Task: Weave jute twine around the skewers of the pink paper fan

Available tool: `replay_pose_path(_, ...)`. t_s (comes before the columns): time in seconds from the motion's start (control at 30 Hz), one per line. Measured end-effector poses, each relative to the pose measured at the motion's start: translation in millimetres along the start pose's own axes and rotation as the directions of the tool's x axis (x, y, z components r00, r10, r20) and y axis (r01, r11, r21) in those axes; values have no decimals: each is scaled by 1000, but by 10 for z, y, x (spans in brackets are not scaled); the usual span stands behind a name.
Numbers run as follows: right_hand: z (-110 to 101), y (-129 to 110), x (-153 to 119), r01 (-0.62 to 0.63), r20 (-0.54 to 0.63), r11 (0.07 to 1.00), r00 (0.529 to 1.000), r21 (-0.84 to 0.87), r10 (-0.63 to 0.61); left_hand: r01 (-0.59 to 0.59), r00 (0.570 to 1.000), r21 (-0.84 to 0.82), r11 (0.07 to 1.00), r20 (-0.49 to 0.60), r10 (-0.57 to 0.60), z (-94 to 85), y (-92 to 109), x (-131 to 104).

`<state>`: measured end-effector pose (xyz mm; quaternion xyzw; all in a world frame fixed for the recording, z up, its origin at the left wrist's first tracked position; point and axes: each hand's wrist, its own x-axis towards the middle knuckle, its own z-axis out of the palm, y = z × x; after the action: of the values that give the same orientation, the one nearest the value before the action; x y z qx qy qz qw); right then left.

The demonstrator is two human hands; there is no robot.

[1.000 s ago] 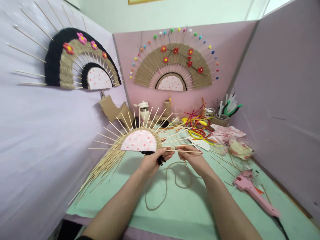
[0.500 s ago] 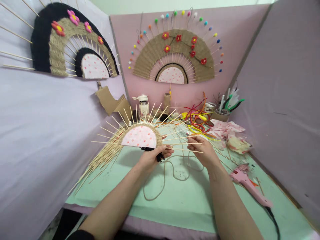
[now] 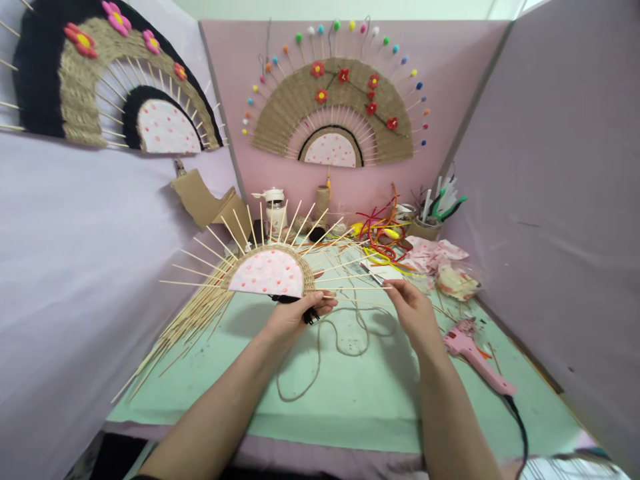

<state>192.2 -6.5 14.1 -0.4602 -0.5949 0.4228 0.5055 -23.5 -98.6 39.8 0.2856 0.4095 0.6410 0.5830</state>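
My left hand holds the fan by its lower right corner, up above the green table, thumb in front; my other left fingers are partly hidden behind it. The black tassel hangs at that hand, its upper part tucked under the fan's edge. My right hand has its thumb and forefinger narrow at the tip of one fan stick; I can't tell whether they pinch it. The cord loops over the table below, its upper run hard to follow among the sticks. Loose sticks fan out on my left, partly behind the fan; the glue gun lies right of my right forearm. Open table lies between my forearms. The left wall fan is cut off by the view, as is the printed sheet at lower right, too small to read.
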Motion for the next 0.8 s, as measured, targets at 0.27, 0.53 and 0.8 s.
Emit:
replay_pose_path(0.27, -857, -20, -411, 77, -95, 776, 980, -626, -174, 12, 996, 37, 999, -90, -9, 4, 3, 9)
replay_pose_path(0.53, -1527, 345, -490, -132, -138, 428, 990, -894, 18, 20, 996, 102, 995, -87, -11, -62, -23, 87)
replay_pose_path(0.8, -1386, 377, -457, -148, -107, 419, 987, -896, 120, 6, 992, 104, 995, -122, 7, -57, -15, 87)
